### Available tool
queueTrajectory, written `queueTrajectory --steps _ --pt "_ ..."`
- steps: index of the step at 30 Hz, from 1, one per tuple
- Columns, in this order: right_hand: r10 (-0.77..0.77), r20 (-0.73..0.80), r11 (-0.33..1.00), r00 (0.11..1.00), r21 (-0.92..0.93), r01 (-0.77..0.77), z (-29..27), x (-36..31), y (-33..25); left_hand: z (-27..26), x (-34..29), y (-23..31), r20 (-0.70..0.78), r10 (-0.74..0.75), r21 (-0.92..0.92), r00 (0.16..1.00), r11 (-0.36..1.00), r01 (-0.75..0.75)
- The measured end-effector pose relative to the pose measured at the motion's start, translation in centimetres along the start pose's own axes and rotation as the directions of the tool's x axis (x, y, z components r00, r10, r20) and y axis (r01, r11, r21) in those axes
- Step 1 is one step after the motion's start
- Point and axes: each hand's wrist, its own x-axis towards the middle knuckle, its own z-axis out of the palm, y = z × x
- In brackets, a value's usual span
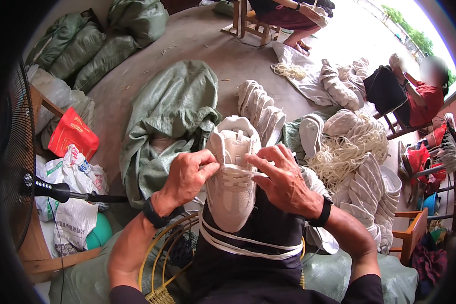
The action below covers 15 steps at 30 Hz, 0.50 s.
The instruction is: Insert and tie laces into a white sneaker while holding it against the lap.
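Observation:
A cream-white sneaker (231, 202) rests on my dark-trousered lap, toe toward me. Its white shoelace (234, 175) crosses the tongue in several rows. My left hand (188, 172) is closed at the shoe's left eyelet edge, thumb and forefinger pinching the lace there. On the opposite side my right hand (285, 180) pinches the lace between thumb and fingers, close to the eyelets. What lies between the fingertips is partly hidden. Loose white laces (253, 248) wrap across my thigh below the toe.
A green woven sack (167, 116) lies ahead, beside stacked shoes (261, 109). To the right are a heap of laces (352, 147) and more shoes (367, 197). A fan (17, 157) and bags (73, 187) stand left. Two seated people (425, 96) work farther off.

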Motion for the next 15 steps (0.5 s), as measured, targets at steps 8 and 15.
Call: queueTrajectory --steps 8,15 --pt "-0.427 0.187 0.899 0.885 -0.021 0.438 -1.8 4.5 3.2 -3.0 3.2 2.7 0.259 0.61 0.543 0.749 0.549 -0.635" --pt "-0.312 0.296 0.95 0.903 0.073 0.305 -2.2 3.7 4.8 -3.1 3.4 1.9 0.497 0.515 0.401 0.698 0.577 -0.711"
